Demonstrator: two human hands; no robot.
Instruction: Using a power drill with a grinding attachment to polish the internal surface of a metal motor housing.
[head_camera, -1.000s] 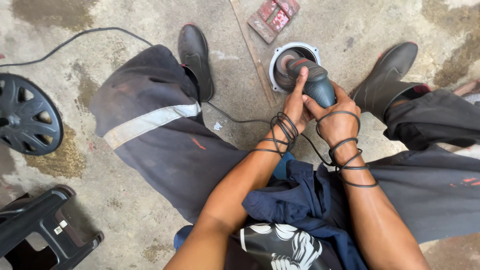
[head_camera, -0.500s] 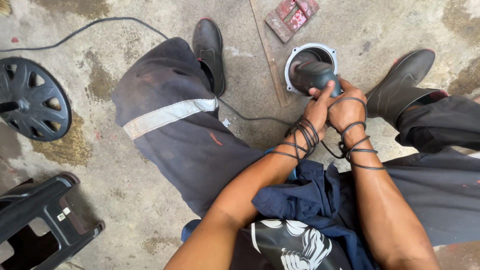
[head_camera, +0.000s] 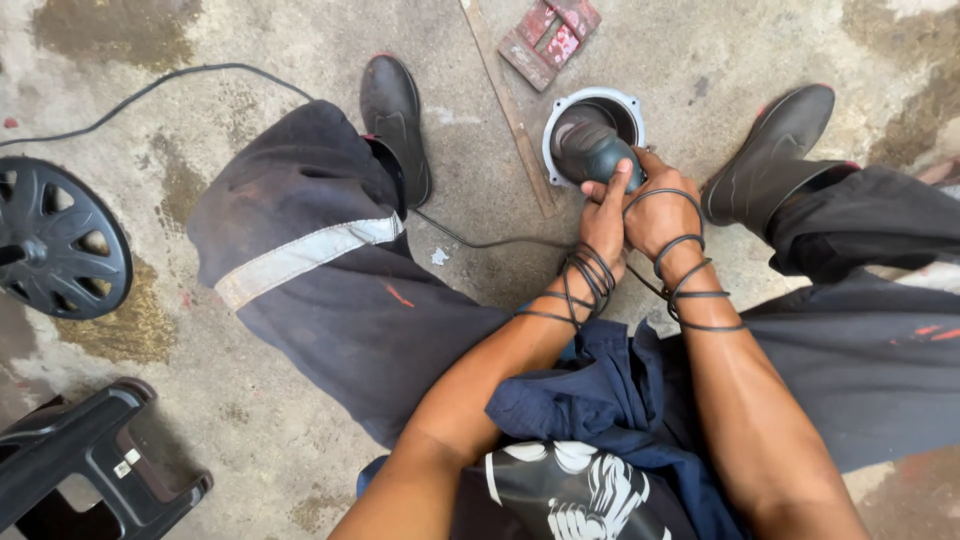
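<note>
My left hand (head_camera: 603, 222) and my right hand (head_camera: 660, 212) are both closed around a dark teal power tool (head_camera: 590, 150), side by side. The tool's head is pushed down into a round grey metal ring-shaped part (head_camera: 592, 100) lying on the concrete floor between my feet. A thin black cord (head_camera: 690, 296) is looped several times around both wrists. I sit with legs spread, in dark trousers with a pale reflective stripe (head_camera: 300, 257), and black boots.
A black wheel cover (head_camera: 55, 240) lies at the left. A black plastic stool (head_camera: 85, 465) stands at lower left. Red block pieces (head_camera: 550, 35) and a thin wooden strip (head_camera: 510, 110) lie beyond the ring. A black cable (head_camera: 150, 85) runs across the stained floor.
The view has shifted, so the ring, tool and hands sit further right and higher. Both hands keep their hold on the tool inside the ring.
</note>
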